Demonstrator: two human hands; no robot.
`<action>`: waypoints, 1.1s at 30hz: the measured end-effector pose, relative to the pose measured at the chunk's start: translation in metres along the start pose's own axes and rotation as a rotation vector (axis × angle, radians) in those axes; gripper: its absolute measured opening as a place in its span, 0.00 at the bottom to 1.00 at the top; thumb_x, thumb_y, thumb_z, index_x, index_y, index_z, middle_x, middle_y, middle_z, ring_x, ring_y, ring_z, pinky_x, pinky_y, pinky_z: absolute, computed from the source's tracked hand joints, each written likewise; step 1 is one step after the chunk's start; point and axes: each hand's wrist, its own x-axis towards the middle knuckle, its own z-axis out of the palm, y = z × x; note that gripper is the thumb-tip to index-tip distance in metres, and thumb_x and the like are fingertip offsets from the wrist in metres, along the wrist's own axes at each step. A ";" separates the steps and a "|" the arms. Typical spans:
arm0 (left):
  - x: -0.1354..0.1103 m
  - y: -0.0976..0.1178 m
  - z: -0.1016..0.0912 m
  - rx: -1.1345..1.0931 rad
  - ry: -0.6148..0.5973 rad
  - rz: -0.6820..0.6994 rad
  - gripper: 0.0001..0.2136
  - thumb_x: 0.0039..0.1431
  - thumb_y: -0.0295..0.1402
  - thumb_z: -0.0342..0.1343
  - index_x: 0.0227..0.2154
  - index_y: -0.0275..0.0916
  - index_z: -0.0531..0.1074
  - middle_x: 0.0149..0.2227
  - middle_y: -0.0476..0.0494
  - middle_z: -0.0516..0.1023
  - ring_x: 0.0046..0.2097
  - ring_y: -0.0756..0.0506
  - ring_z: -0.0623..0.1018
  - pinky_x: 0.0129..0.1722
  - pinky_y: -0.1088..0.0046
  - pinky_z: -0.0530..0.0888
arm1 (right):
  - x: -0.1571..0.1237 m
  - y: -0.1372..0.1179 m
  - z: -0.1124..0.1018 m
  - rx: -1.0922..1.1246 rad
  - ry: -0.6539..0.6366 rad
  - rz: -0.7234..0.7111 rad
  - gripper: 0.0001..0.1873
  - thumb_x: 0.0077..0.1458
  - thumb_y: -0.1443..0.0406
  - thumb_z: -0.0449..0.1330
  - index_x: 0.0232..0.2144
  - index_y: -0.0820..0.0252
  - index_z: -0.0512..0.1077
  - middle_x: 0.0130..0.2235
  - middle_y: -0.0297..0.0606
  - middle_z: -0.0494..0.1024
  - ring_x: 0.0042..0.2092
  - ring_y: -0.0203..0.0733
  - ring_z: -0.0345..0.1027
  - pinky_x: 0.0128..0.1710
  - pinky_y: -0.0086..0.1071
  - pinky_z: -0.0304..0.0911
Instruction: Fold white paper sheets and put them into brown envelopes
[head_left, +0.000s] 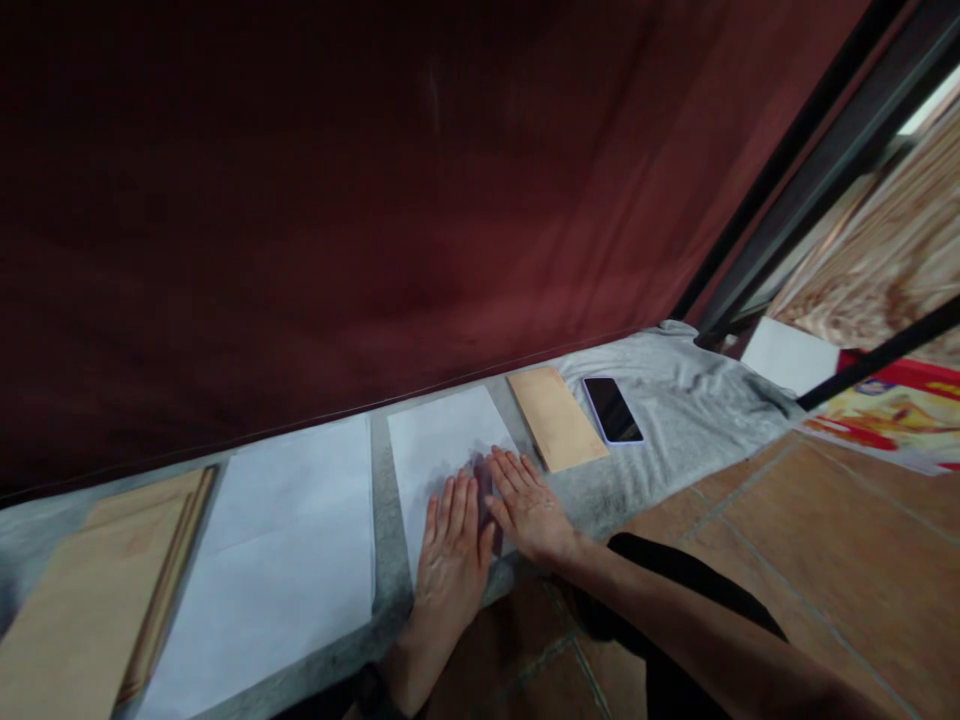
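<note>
A white sheet of paper (442,430) lies on a grey cloth-covered ledge in front of me. My left hand (452,550) rests flat on its lower part, fingers stretched out. Beside it my right hand (529,505) lies flat across the sheet's right edge, its fingers also straight. Neither hand grips anything. To the right of the sheet is a single brown envelope (559,420). On the left lies a larger stack of white paper (292,540), and beyond that a pile of brown envelopes (97,590).
A phone (613,410) with a dark screen lies right of the single envelope, on the grey cloth (697,400). A dark red panel (375,200) rises behind the ledge. Black metal bars (795,170) and a red-and-yellow printed box (892,410) are at the right, above the tiled floor (847,530).
</note>
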 end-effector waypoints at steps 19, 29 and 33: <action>-0.030 -0.023 -0.008 0.011 0.003 -0.134 0.33 0.68 0.49 0.44 0.68 0.31 0.54 0.69 0.27 0.59 0.70 0.34 0.60 0.67 0.49 0.61 | -0.020 0.018 -0.002 -0.017 -0.029 -0.088 0.34 0.68 0.57 0.53 0.69 0.67 0.54 0.70 0.52 0.56 0.70 0.51 0.50 0.68 0.48 0.52; 0.002 -0.033 -0.013 -0.019 0.013 -0.131 0.31 0.69 0.44 0.41 0.68 0.29 0.53 0.69 0.28 0.59 0.71 0.36 0.57 0.69 0.48 0.57 | 0.005 0.019 -0.015 0.058 -0.061 0.040 0.29 0.71 0.56 0.45 0.66 0.67 0.61 0.65 0.50 0.67 0.67 0.49 0.58 0.67 0.50 0.54; 0.036 -0.032 -0.005 -0.021 0.018 -0.168 0.29 0.70 0.40 0.40 0.68 0.28 0.53 0.69 0.27 0.58 0.71 0.36 0.55 0.68 0.49 0.58 | 0.038 0.008 -0.016 0.120 -0.033 0.065 0.28 0.73 0.57 0.40 0.65 0.66 0.63 0.65 0.49 0.66 0.67 0.47 0.57 0.66 0.48 0.56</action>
